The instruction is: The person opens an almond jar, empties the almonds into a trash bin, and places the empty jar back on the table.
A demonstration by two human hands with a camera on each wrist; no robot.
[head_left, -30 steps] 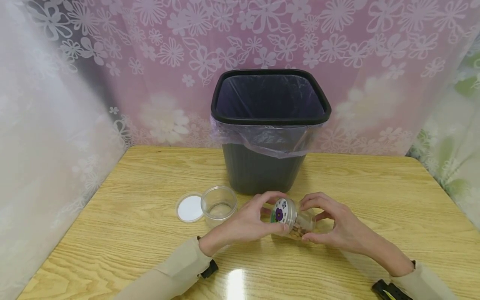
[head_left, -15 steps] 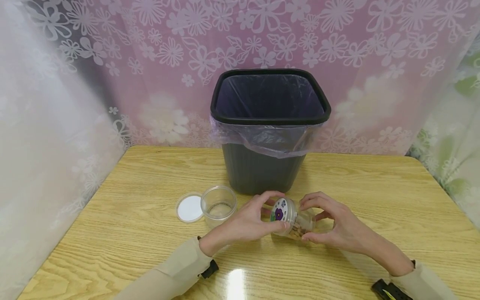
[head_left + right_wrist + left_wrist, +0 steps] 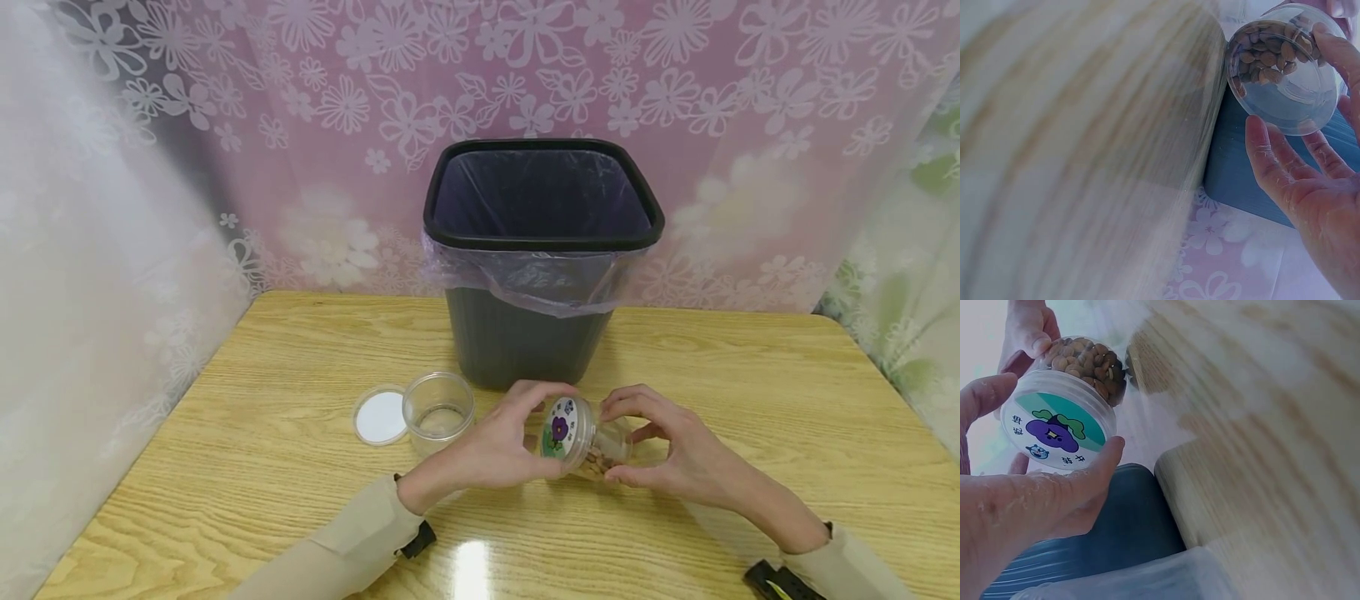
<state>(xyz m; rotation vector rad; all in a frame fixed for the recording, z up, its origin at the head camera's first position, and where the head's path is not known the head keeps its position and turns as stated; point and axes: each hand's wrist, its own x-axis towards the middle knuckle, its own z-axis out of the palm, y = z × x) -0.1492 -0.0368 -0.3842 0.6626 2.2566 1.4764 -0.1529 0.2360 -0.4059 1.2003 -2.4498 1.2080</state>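
A clear plastic jar of almonds (image 3: pixel 603 458) lies tilted on its side, low over the table, between both hands. Its round lid (image 3: pixel 1054 428) bears a white and green label with a purple cartoon and faces left. My left hand (image 3: pixel 498 442) has thumb and fingers curved round the lid's rim; whether every fingertip touches is hard to tell. My right hand (image 3: pixel 678 450) grips the jar's base end by thumb and fingertips. In the right wrist view, almonds (image 3: pixel 1269 59) show through the clear bottom. A second clear container (image 3: pixel 438 406), without a lid, stands left of my left hand.
Beside the second container lies a flat round lid (image 3: pixel 380 417) with a white disc. A dark trash bin (image 3: pixel 525 342) with a purple liner stands behind the hands on the wooden table (image 3: pixel 300 483). Floral curtains (image 3: pixel 337 167) hang behind and at both sides.
The left thumb and fingers have shifted a little back along the lid's rim, and more of the label shows. The right hand keeps its hold; the jar stays nearly in place.
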